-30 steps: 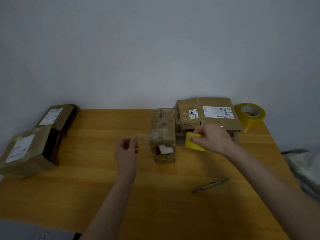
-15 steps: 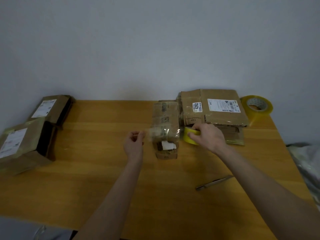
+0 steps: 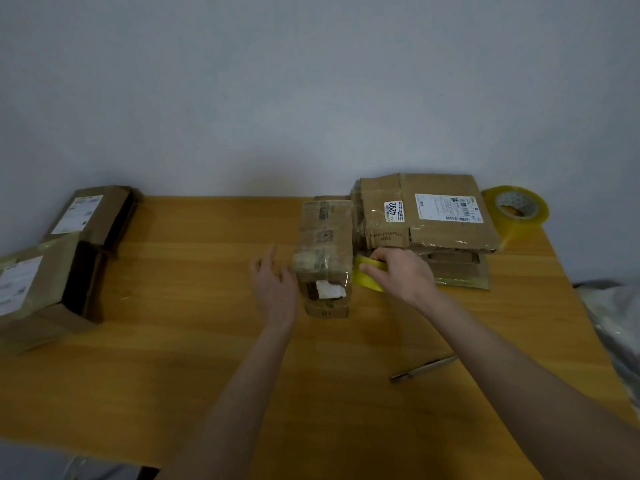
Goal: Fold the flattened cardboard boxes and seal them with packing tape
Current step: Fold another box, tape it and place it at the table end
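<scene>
Our right hand (image 3: 401,277) grips the yellow tape roll (image 3: 362,281) just right of the small box (image 3: 323,237) (mid-table, taped across); our left hand (image 3: 275,289) lies fingers straight against its left side.

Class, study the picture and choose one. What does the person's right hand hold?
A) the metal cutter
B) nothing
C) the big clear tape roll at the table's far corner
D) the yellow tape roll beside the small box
D: the right hand grips the yellow tape roll just right of the small box, while the metal cutter lies alone on the table.
</scene>
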